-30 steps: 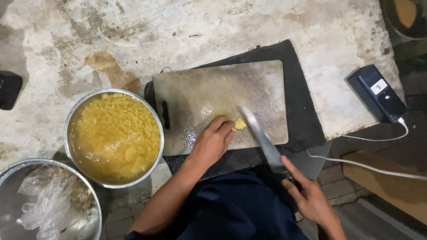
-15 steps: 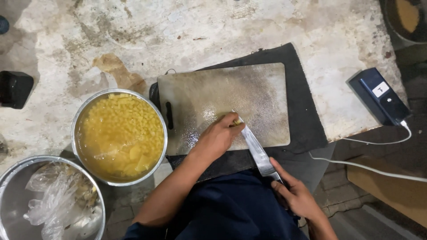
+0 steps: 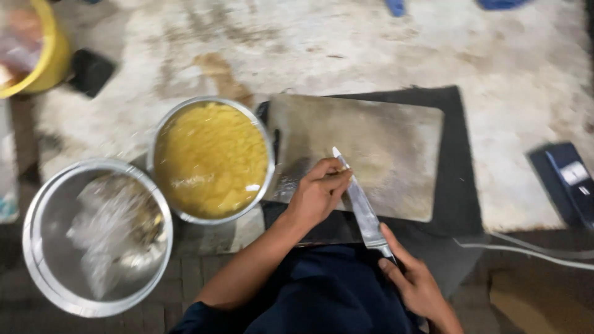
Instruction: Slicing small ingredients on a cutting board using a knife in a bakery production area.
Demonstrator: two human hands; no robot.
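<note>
While the left hand (image 3: 315,196) pinches a small yellow piece (image 3: 342,168) on the cutting board (image 3: 396,142), right hand (image 3: 416,283) grip is wrapped round the knife (image 3: 360,203) handle. Piece looks soft, likely slippery; pinch its sides. Bowl of yellow pieces (image 3: 210,159) just beside.

At frame centre the left hand (image 3: 317,196) pinched a small yellow piece (image 3: 342,168) on the cutting board (image 3: 396,148) while the right hand (image 3: 416,283) held a knife (image 3: 359,204) against it, beside a bowl (image 3: 210,159) of yellow pieces.
</note>
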